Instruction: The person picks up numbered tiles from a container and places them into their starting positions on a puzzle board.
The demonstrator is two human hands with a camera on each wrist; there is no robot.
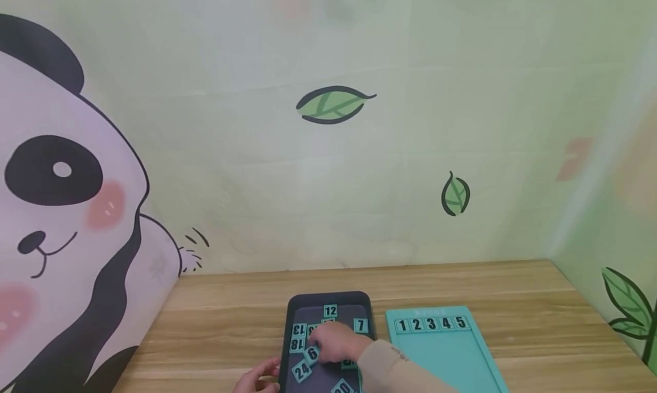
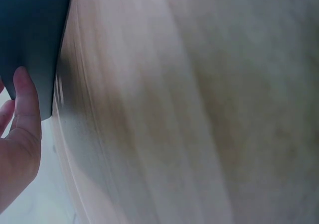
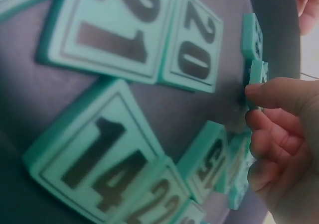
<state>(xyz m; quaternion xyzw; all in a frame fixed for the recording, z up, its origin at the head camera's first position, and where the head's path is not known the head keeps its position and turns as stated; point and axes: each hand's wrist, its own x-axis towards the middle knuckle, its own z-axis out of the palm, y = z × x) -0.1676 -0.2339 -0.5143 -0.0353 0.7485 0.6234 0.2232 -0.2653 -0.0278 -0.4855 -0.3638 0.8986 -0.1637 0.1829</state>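
Note:
A dark tray (image 1: 328,298) holds several loose turquoise number tiles, among them 12, 7, 18 and 24. My right hand (image 1: 339,340) is inside the tray, beside the tile numbered 6 (image 1: 311,355). Seen from the right wrist, the thumb and curled forefinger pinch a number tile (image 3: 257,72), its number mostly covered. My left hand (image 1: 258,377) holds the tray's near left side. In the left wrist view one finger lies along the tray's outer wall (image 2: 37,40), with other fingertips partly out of frame.
Right of the tray lies a turquoise board (image 1: 436,353) with tiles 1 to 5 in its top row. My right forearm sleeve (image 1: 395,370) crosses the board's left edge. Both stand on a wooden table (image 1: 231,307) before a wall printed with a panda (image 1: 61,210) and leaves.

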